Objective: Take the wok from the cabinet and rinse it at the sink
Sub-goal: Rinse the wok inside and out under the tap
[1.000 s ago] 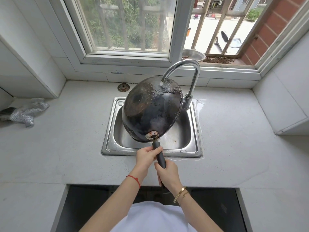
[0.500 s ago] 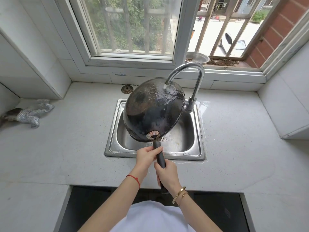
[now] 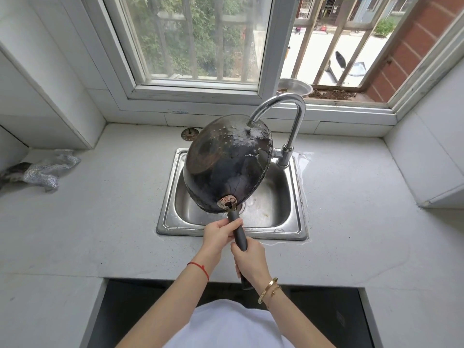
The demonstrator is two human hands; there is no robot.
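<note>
Both hands are wrapped around the wok's black handle [image 3: 238,231] at lower centre of the frame: the left hand [image 3: 218,235] closed on it nearer the pan, the right hand [image 3: 251,259] closed on its lower end. The wok [image 3: 227,163] is tipped up over the steel sink [image 3: 292,197], its blackened underside facing the camera, wet near the top rim where the curved tap [image 3: 288,116] spout meets it. A sink strainer [image 3: 190,134] lies on the counter [image 3: 100,209] above and left of the sink. A silvery cloth [image 3: 47,169] sits at the left edge.
</note>
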